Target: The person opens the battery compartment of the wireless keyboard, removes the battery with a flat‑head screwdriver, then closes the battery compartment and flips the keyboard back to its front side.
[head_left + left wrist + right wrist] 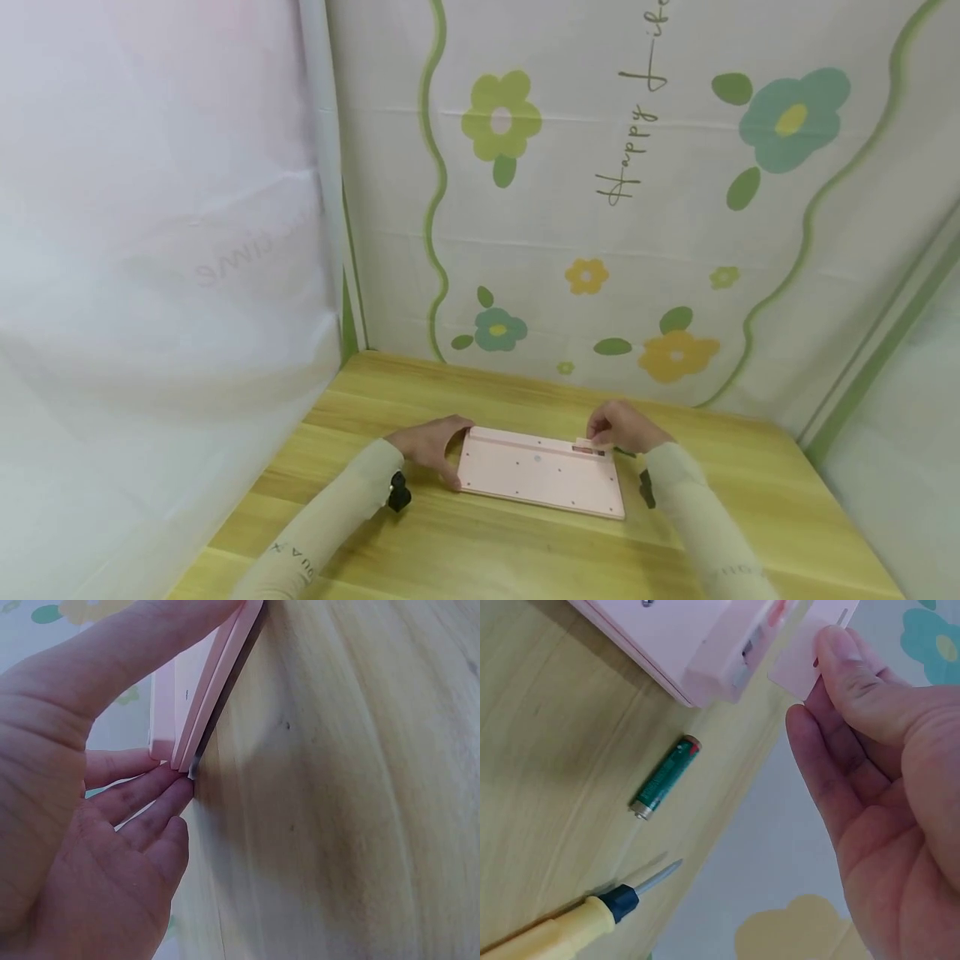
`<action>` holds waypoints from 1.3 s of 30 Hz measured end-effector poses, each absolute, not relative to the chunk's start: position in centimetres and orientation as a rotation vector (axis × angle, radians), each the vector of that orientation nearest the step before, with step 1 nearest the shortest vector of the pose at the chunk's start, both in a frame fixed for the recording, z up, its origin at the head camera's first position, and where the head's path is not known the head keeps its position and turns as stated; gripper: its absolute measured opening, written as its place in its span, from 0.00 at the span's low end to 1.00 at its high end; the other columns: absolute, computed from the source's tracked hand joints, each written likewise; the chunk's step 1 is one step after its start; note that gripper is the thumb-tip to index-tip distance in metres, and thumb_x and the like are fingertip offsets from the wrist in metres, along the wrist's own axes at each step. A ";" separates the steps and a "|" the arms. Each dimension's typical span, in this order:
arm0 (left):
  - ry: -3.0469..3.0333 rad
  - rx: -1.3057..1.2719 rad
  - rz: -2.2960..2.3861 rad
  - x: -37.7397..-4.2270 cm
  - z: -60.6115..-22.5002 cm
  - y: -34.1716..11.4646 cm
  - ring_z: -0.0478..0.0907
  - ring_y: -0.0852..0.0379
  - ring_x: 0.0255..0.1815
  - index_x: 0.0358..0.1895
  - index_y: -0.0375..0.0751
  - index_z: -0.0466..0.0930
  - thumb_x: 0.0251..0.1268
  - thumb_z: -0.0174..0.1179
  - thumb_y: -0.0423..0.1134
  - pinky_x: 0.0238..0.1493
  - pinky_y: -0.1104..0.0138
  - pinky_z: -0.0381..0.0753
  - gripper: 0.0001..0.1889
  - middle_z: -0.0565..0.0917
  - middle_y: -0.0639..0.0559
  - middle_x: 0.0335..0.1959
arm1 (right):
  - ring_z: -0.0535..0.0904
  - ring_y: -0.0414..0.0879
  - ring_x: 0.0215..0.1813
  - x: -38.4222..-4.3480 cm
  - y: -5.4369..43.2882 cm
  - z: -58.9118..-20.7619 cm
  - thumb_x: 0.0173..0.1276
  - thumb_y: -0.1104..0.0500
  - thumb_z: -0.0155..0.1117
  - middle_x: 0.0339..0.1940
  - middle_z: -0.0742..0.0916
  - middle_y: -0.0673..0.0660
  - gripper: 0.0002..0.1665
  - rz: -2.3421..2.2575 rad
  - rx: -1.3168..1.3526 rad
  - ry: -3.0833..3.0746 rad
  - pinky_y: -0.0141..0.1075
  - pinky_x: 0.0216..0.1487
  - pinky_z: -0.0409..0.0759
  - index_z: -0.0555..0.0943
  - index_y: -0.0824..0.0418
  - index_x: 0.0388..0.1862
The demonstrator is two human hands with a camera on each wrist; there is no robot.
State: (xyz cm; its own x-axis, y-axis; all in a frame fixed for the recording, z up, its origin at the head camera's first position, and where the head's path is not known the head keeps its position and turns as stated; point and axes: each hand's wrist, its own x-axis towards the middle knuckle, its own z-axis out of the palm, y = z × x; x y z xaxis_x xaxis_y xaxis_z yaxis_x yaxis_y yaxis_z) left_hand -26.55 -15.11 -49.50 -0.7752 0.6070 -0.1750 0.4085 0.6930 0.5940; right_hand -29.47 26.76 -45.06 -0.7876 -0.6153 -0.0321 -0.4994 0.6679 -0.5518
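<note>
A pink keyboard (525, 477) lies upside down on the table, with small screws dotted over its underside. My left hand (429, 445) grips its left end, the thumb at the near corner and the fingertips at the far one. At the keyboard's far right, the battery compartment (588, 451) is uncovered; how much is inside is too small to tell. Just above it, my right hand (628, 427) pinches a thin pink battery cover (799, 667) between thumb and fingers, held apart from the keyboard in the right wrist view.
Beside the keyboard's right end, a green battery (665, 778) lies on the wooden table (480, 550). A screwdriver (574, 930) with a yellow handle rests near it. Flower-printed curtains (555, 208) stand behind the table and at its sides.
</note>
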 end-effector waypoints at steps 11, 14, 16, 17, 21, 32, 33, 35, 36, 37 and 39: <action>2.549 0.805 0.760 -26.7 -49.5 -15.2 0.58 0.41 0.85 0.83 0.40 0.57 0.47 0.85 0.53 0.84 0.46 0.62 0.62 0.60 0.40 0.85 | 0.80 0.43 0.29 -29.8 26.5 -46.3 0.70 0.71 0.69 0.30 0.90 0.57 0.06 -0.778 -0.903 2.656 0.28 0.29 0.78 0.88 0.64 0.32; 2.542 0.801 0.764 -26.6 -49.4 -15.1 0.58 0.41 0.85 0.83 0.40 0.57 0.47 0.85 0.52 0.84 0.47 0.62 0.61 0.60 0.40 0.85 | 0.79 0.42 0.29 -29.8 26.5 -46.4 0.70 0.71 0.69 0.30 0.90 0.56 0.07 -0.760 -0.891 2.666 0.28 0.30 0.78 0.88 0.63 0.32; 2.540 0.797 0.763 -26.5 -49.3 -15.1 0.58 0.41 0.85 0.83 0.40 0.57 0.48 0.85 0.52 0.84 0.47 0.62 0.61 0.60 0.41 0.85 | 0.79 0.42 0.29 -29.8 26.6 -46.5 0.70 0.71 0.69 0.30 0.90 0.55 0.07 -0.754 -0.884 2.667 0.28 0.30 0.78 0.88 0.63 0.33; 2.538 0.794 0.763 -26.5 -49.3 -15.1 0.58 0.41 0.85 0.84 0.40 0.57 0.48 0.85 0.52 0.84 0.47 0.62 0.61 0.60 0.41 0.85 | 0.79 0.42 0.30 -29.9 26.6 -46.5 0.71 0.71 0.69 0.30 0.90 0.55 0.07 -0.755 -0.875 2.666 0.29 0.30 0.79 0.88 0.63 0.33; 2.539 0.787 0.763 -26.4 -49.3 -15.1 0.57 0.40 0.86 0.84 0.41 0.56 0.48 0.85 0.52 0.84 0.46 0.62 0.61 0.59 0.40 0.85 | 0.81 0.44 0.31 -29.8 26.7 -46.7 0.71 0.70 0.69 0.31 0.90 0.55 0.06 -0.780 -0.857 2.652 0.30 0.31 0.81 0.88 0.64 0.34; 2.549 0.768 0.754 -26.3 -49.1 -15.0 0.58 0.39 0.85 0.84 0.42 0.57 0.47 0.85 0.52 0.83 0.45 0.63 0.61 0.60 0.41 0.85 | 0.85 0.40 0.36 -29.3 26.8 -47.5 0.70 0.70 0.71 0.37 0.93 0.56 0.06 -0.824 -0.889 2.707 0.30 0.36 0.85 0.92 0.63 0.38; 2.547 0.769 0.757 -26.3 -49.1 -15.0 0.58 0.39 0.85 0.84 0.42 0.57 0.47 0.85 0.52 0.83 0.45 0.63 0.61 0.60 0.41 0.85 | 0.85 0.39 0.36 -29.2 26.8 -47.5 0.69 0.70 0.71 0.38 0.93 0.55 0.06 -0.809 -0.906 2.723 0.30 0.36 0.85 0.92 0.63 0.38; 2.544 0.776 0.761 -26.4 -49.2 -15.0 0.58 0.39 0.85 0.84 0.41 0.57 0.47 0.85 0.52 0.83 0.45 0.63 0.62 0.60 0.40 0.85 | 0.85 0.38 0.37 -29.0 26.8 -47.5 0.68 0.69 0.73 0.37 0.93 0.54 0.05 -0.766 -0.936 2.759 0.29 0.37 0.85 0.93 0.62 0.38; 2.542 0.778 0.764 -26.4 -49.2 -15.0 0.58 0.39 0.85 0.84 0.41 0.57 0.47 0.85 0.52 0.83 0.45 0.63 0.62 0.60 0.40 0.85 | 0.85 0.38 0.37 -28.9 26.8 -47.4 0.68 0.69 0.73 0.37 0.93 0.54 0.05 -0.742 -0.964 2.775 0.28 0.38 0.85 0.93 0.62 0.38; 2.541 0.781 0.764 -26.4 -49.2 -15.0 0.58 0.39 0.85 0.84 0.41 0.57 0.47 0.85 0.52 0.83 0.45 0.63 0.62 0.60 0.40 0.85 | 0.85 0.39 0.38 -28.7 26.7 -47.4 0.67 0.69 0.74 0.37 0.93 0.54 0.05 -0.721 -0.995 2.790 0.29 0.38 0.85 0.93 0.63 0.38; 2.542 0.781 0.769 -26.5 -49.3 -15.0 0.58 0.38 0.85 0.84 0.40 0.57 0.47 0.85 0.52 0.83 0.45 0.63 0.62 0.59 0.39 0.85 | 0.86 0.40 0.38 -28.5 26.6 -47.3 0.66 0.69 0.74 0.37 0.92 0.53 0.05 -0.681 -1.027 2.821 0.30 0.40 0.86 0.93 0.63 0.38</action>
